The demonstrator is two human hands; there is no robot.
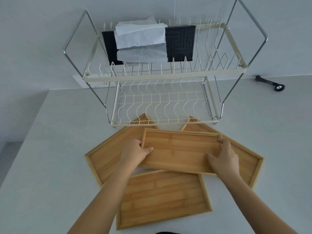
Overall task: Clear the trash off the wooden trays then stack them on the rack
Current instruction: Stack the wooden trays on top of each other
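- You're holding one small tray (180, 149) with both hands, in front of the rack (162, 102), raised over the other trays.
- Left hand (135, 153) is gripping its left short edge: thumb lying on the inside face, fingers (137, 142) curled around the rim, clamped on the tray.
- Right hand (223, 157) is gripping the right short edge the same way, thumb on the inside, fingers (222, 141) wrapped over the far corner.
- Three larger trays are lying flat on the tabletop (50, 166): left tray (108, 157), right tray (244, 162), near tray (162, 196). All are looking bare.
- Rack's lower shelf is sitting just beyond the trays; two tray corners are poking under it.
- Upper shelf is carrying a black box (180, 43) with white paper (140, 36) sticking out.
- A black handled tool (270, 82) is lying to the right of the rack.
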